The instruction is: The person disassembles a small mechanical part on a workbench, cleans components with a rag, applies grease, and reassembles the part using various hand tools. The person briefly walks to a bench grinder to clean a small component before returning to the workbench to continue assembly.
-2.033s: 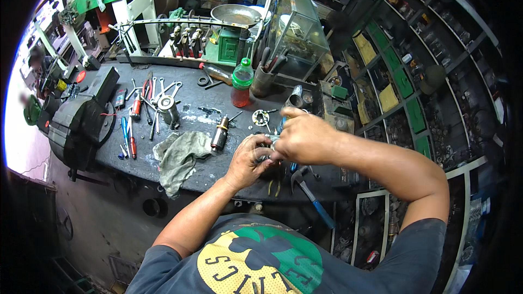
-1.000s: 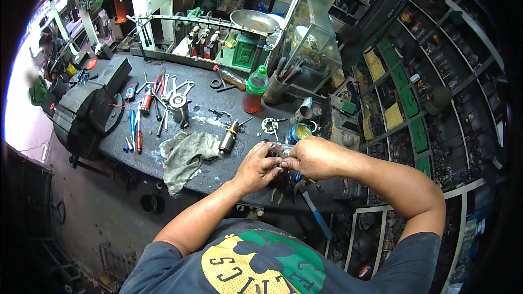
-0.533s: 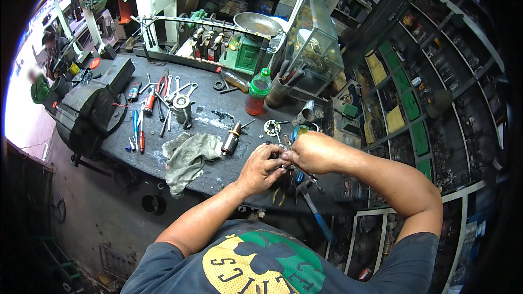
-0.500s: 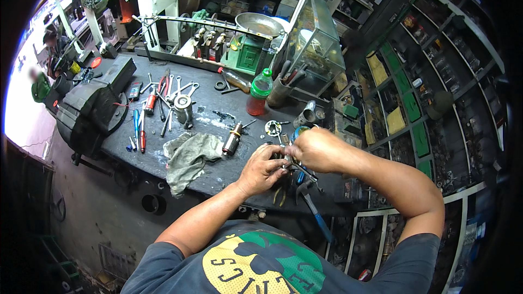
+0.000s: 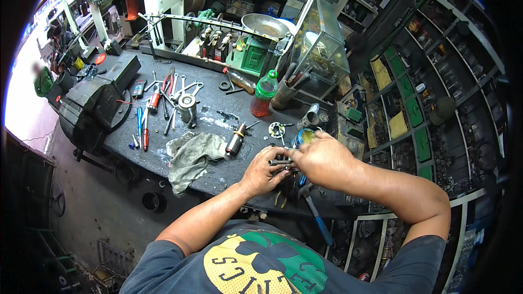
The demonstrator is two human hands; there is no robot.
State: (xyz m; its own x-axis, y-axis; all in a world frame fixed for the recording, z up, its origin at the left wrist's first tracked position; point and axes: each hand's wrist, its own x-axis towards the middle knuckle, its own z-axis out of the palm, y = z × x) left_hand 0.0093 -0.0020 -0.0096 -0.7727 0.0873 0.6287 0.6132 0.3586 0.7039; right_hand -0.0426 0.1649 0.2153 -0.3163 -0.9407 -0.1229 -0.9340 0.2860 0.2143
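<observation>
Near the front edge of the workbench (image 5: pixel 215 117), my left hand (image 5: pixel 262 171) is closed around a dark metal part with a tube-like end (image 5: pixel 279 162). Against it, my right hand (image 5: pixel 329 160) has its fingers curled together; what they grip is hidden behind the knuckles. Just beyond those fingers stands a small blue tin (image 5: pixel 299 139) with yellowish contents. A round plate with a hole in its middle (image 5: pixel 276 129) lies past my hands. To the left are a motor armature (image 5: pixel 235 140) and a crumpled grey rag (image 5: pixel 192 158).
A blue-handled hammer (image 5: pixel 318 215) hangs over the front edge near pliers (image 5: pixel 281 198). Farther back stand a green-capped bottle of red liquid (image 5: pixel 263 98) and a metal housing (image 5: pixel 187 110). Spanners and screwdrivers lie left, beside a large vise (image 5: pixel 92 111). Shelves (image 5: pixel 414 109) line the right.
The metal part between my hands has turned: a rod pointed to the lower right, and now a tube end points left. My right hand has shifted slightly right and nearer. The view has moved a little.
</observation>
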